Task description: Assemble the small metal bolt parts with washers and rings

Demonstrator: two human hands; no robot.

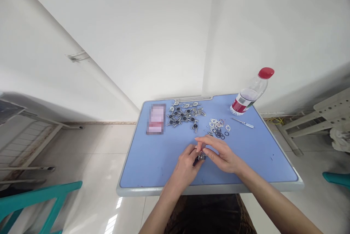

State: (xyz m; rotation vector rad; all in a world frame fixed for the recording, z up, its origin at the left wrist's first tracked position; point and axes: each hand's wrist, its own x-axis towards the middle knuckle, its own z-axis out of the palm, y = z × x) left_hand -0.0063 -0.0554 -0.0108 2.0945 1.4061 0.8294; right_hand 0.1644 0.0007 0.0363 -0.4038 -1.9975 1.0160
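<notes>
My left hand (187, 163) is closed around a small metal fitting (201, 156) just above the near middle of the table. My right hand (220, 153) reaches over the same fitting from the right. Its thumb and a bent finger come close together at the top of the part, and another finger stretches out to the left. Whatever sits between those fingertips is too small to make out. Just beyond my right hand lie dark rubber rings (218, 134), flat metal gaskets (213, 121) and tiny metal pieces (210, 134). Farther back is a pile of metal fittings with black round centres (182, 115).
A phone (156, 119) with a blurred screen lies at the back left of the blue table (147, 161). At the back right stand a red-capped bottle (247, 97) and a thin screwdriver-like tool (242, 123). Small metal pins (200, 111) lie beside the pile. A green chair (54, 197) is at left.
</notes>
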